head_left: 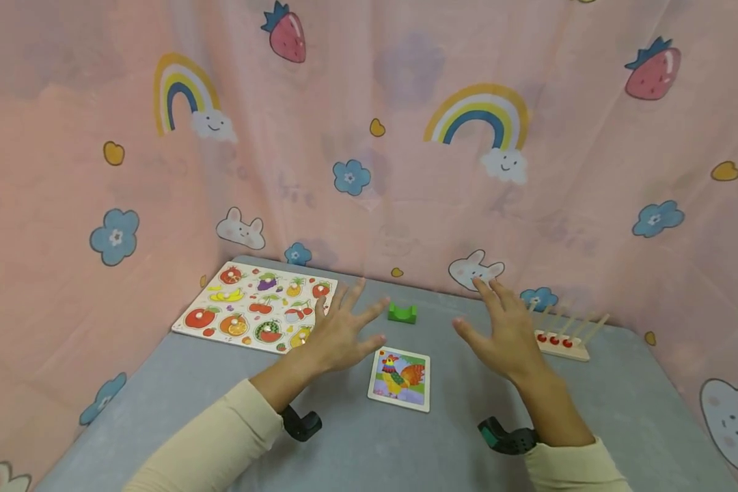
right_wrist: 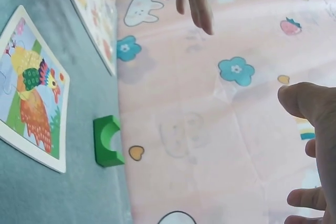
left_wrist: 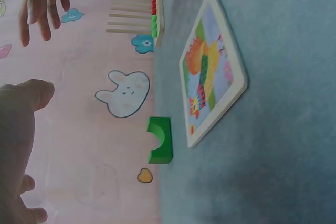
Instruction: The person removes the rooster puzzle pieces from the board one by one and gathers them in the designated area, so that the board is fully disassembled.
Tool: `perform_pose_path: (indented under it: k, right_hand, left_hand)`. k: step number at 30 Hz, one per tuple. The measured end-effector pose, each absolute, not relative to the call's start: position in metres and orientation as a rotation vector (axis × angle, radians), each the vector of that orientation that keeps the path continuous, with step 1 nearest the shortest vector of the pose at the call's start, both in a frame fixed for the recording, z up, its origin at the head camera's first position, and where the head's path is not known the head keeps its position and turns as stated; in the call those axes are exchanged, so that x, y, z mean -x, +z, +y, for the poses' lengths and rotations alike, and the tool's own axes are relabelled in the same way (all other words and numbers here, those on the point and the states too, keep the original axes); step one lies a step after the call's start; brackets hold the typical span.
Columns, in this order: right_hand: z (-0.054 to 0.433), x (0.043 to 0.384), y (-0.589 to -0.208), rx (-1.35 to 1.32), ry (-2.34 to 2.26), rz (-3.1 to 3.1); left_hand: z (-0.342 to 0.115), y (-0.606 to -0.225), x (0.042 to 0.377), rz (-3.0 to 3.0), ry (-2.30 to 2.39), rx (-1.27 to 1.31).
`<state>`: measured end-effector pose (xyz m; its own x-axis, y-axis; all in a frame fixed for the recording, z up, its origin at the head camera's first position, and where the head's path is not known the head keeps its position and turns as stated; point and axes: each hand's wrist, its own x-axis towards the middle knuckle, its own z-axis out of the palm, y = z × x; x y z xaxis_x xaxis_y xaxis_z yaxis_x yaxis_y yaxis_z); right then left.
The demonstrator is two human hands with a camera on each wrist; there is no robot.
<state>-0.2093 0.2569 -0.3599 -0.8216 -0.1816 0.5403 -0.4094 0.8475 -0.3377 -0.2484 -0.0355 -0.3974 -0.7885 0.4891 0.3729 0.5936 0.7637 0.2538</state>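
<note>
Both hands are held above the grey table with fingers spread, holding nothing. My left hand [head_left: 338,331] hovers between the fruit puzzle board [head_left: 252,305] and the rooster picture puzzle [head_left: 400,379]. On the other side, my right hand [head_left: 506,335] is raised to the right of the rooster puzzle, near the wooden peg stand [head_left: 562,345] with red beads. A green block [head_left: 402,313] with a curved notch stands behind the rooster puzzle, between the hands. In the left wrist view, green beads [left_wrist: 154,25] also show on the stand.
A pink curtain [head_left: 400,205] printed with rainbows, rabbits and flowers hangs behind and beside the grey table [head_left: 357,451]. Black bands with dark devices [head_left: 509,437] are on both wrists. The fruit board lies at the table's back left, the peg stand at its back right.
</note>
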Motion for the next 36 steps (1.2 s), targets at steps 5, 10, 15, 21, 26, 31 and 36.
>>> perform_pose_path:
  k: [5, 10, 15, 21, 26, 31, 36]
  right_hand:
    - [0.251, 0.213, -0.370, -0.447, 0.661, -2.497]
    - [0.246, 0.216, -0.378, -0.447, 0.734, -2.502]
    - [0.240, 0.219, -0.388, -0.446, 0.764, -2.501]
    - [0.235, 0.221, -0.397, -0.448, 0.778, -2.526]
    - [0.231, 0.225, -0.408, -0.446, 0.798, -2.556]
    - [0.226, 0.230, -0.419, -0.471, 0.809, -2.550]
    - [0.222, 0.234, -0.429, -0.485, 0.804, -2.544]
  left_hand:
    - [-0.032, -0.412, 0.247, -2.688, -0.543, 0.885]
    - [-0.027, -0.428, 0.244, -2.701, -0.548, 0.945]
    - [-0.024, -0.441, 0.239, -2.739, -0.568, 0.998]
    - [-0.020, -0.452, 0.236, -2.762, -0.591, 1.041]
    - [-0.020, -0.462, 0.235, -2.792, -0.606, 1.066]
    - [-0.020, -0.470, 0.234, -2.806, -0.626, 1.086]
    - [-0.019, -0.475, 0.234, -2.830, -0.637, 1.081]
